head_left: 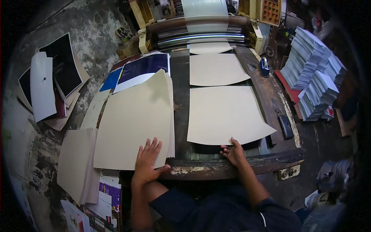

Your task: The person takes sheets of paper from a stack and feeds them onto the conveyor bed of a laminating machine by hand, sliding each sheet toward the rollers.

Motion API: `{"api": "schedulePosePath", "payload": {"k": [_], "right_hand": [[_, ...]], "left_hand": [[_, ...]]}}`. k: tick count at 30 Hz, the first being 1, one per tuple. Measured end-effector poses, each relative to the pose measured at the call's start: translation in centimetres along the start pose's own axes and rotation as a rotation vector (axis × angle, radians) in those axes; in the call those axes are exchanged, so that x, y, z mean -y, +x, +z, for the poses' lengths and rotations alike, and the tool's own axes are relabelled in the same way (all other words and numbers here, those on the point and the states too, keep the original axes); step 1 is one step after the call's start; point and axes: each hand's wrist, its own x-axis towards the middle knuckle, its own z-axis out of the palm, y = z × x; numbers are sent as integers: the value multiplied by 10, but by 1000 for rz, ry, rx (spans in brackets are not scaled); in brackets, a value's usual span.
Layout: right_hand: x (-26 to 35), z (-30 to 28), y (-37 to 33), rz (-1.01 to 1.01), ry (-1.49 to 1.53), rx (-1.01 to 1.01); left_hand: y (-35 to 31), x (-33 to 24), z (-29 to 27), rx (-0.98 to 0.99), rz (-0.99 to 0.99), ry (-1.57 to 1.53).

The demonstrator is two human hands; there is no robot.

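Observation:
My left hand (148, 161) lies flat, fingers apart, on the near right part of a thick stack of plain cream paper sheets (129, 116). My right hand (233, 152) pinches the near edge of a single cream sheet (226, 114), thumb on top and fingers curled below. That sheet's near right corner curves out past the hand. Beyond it, a second cream sheet (216, 69) and a third cream sheet (208, 48) lie in line toward the rollers (201, 38) of a machine. A dark surface shows under the held sheet's near edge.
Clear film (205, 15) runs over the rollers. Dark printed sheets (145, 69) lie behind the stack, and another cream stack (77, 162) stands left of it. On the table's right are a tape dispenser (264, 67) and a black case (286, 127). Piled paper (309, 62) stands farther right.

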Motion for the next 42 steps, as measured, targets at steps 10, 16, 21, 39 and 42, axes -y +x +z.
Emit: {"api": "schedulePosePath", "payload": {"k": [10,16,21,39,42], "right_hand": [[3,2,55,-67,61,-9],[-5,4,46,-68,106,-131],[19,46,-12,-33,-37,326],[-67,-12,-135,96,-161,154],[-80,-12,-148,201,-161,116]], "left_hand": [[-5,-4,1,-368,-178,-481],[2,-36,-20,-989,-478,-786],[-13,-42,1,-442,154,-378],[0,-20,4,-110,-1,153],[0,-11,11,-109,-4,97]]}}
